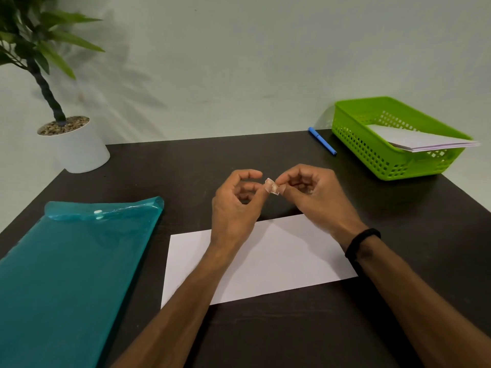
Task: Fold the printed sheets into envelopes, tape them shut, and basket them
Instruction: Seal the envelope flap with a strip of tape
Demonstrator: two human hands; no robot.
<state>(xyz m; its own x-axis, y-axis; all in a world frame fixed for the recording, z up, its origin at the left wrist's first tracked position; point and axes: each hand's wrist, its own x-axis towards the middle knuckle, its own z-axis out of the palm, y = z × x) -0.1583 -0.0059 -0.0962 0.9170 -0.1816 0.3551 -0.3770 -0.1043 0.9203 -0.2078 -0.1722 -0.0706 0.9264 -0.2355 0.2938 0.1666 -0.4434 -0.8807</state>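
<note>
I see both hands pinching a short tape piece (pixel 272 186) above the folded sheet (pixel 265 264); left hand (pixel 236 205), right hand (pixel 316 193), green basket (pixel 382 158) at two o'clock.

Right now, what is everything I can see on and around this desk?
desk: one, dark brown, fills the lower view
folded sheet: one, white, flat at the near centre
tape piece: one, clear, held above the desk
basket: one, green, far right
folded papers: a few, white, in the basket, jutting over its rim
pen: one, blue, left of the basket
folder: one, teal, near left
potted plant: one, green in a white pot, far left
wristband: one, black, right wrist
left hand: pinches the tape
right hand: pinches the tape
</note>
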